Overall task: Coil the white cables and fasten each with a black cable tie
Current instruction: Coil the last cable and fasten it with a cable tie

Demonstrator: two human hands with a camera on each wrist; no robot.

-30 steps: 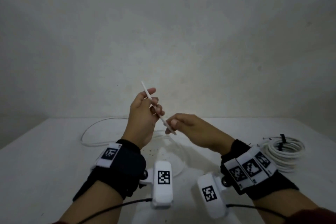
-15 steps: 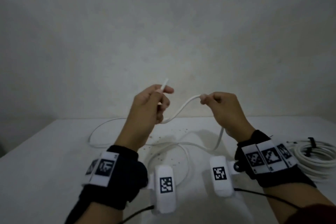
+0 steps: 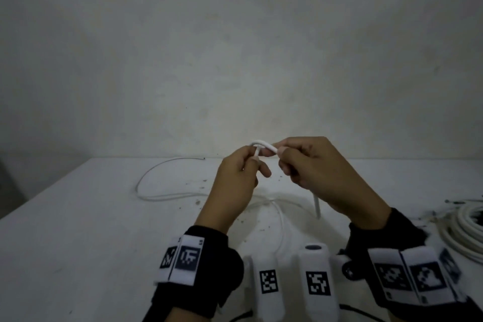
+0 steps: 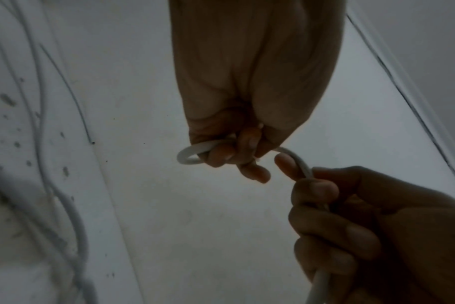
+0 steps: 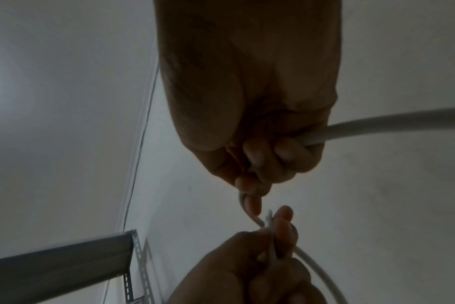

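Note:
Both hands are raised over the white table (image 3: 78,230), close together. My left hand (image 3: 244,165) pinches the end of a white cable (image 3: 262,145), which bends in a small loop (image 4: 189,154) beside its fingers. My right hand (image 3: 300,162) grips the same cable a little further along; the cable leaves under its palm (image 3: 316,206) and hangs down to the table. The rest of that cable (image 3: 156,191) lies in loose curves on the table to the left. In the right wrist view the cable (image 5: 377,125) runs out of the right fist.
A coiled white cable bundle (image 3: 462,227) with a black tie (image 3: 454,202) lies at the table's right edge. Dark specks are scattered on the table under the hands. A metal shelf bracket (image 5: 133,267) shows in the right wrist view. A plain wall stands behind.
The hands have come together from being spread apart. The slack between them has shortened into a small tight bend at the left fingertips.

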